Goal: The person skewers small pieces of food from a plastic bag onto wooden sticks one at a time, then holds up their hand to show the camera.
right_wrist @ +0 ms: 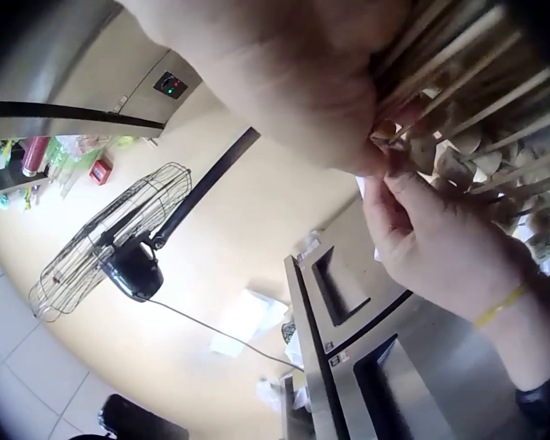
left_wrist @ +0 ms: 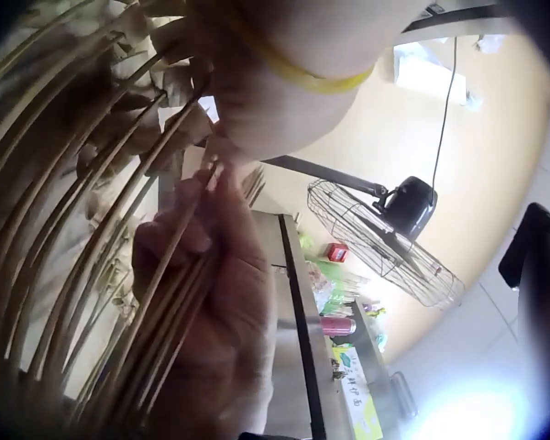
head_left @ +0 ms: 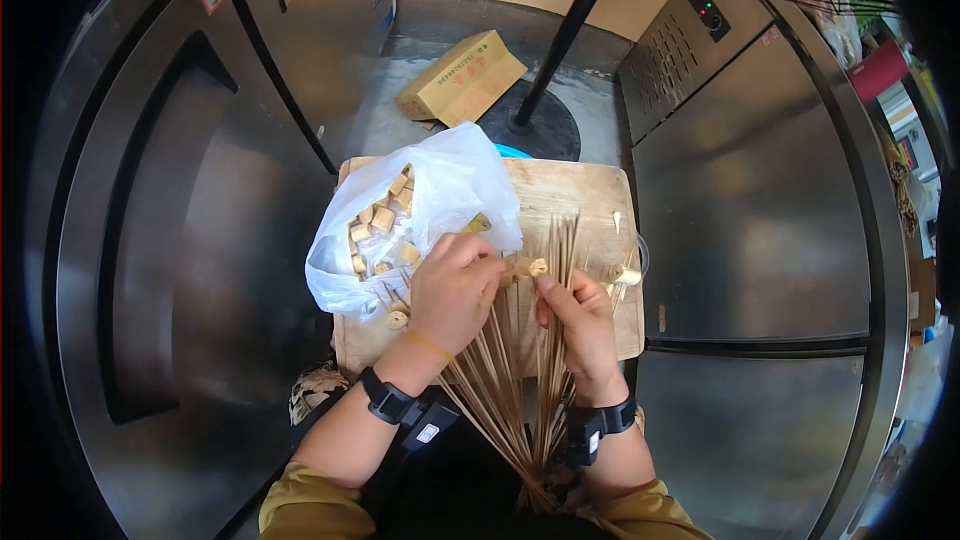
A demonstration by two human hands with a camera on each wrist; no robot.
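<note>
My left hand [head_left: 452,290] pinches a tan rolled piece [head_left: 527,268], its layered end facing my right hand [head_left: 585,325]. The right hand grips several thin bamboo skewers [head_left: 555,370], with its thumb close to the roll's end. In the left wrist view, skewers [left_wrist: 179,307] run through the curled fingers of the right hand [left_wrist: 234,321], and one reaches up to the left hand [left_wrist: 284,92]. The fingertips of both hands meet in the right wrist view, where the roll is mostly hidden. More skewers fan out below the hands, with rolled pieces [head_left: 397,320] at their far ends.
A wooden board [head_left: 590,185] lies under the work. On its left sits a white plastic bag [head_left: 465,175] with several cut rolls [head_left: 382,218]. Steel cabinets [head_left: 750,190] stand on both sides. Behind are a cardboard box [head_left: 462,75] and a fan's round base [head_left: 545,125].
</note>
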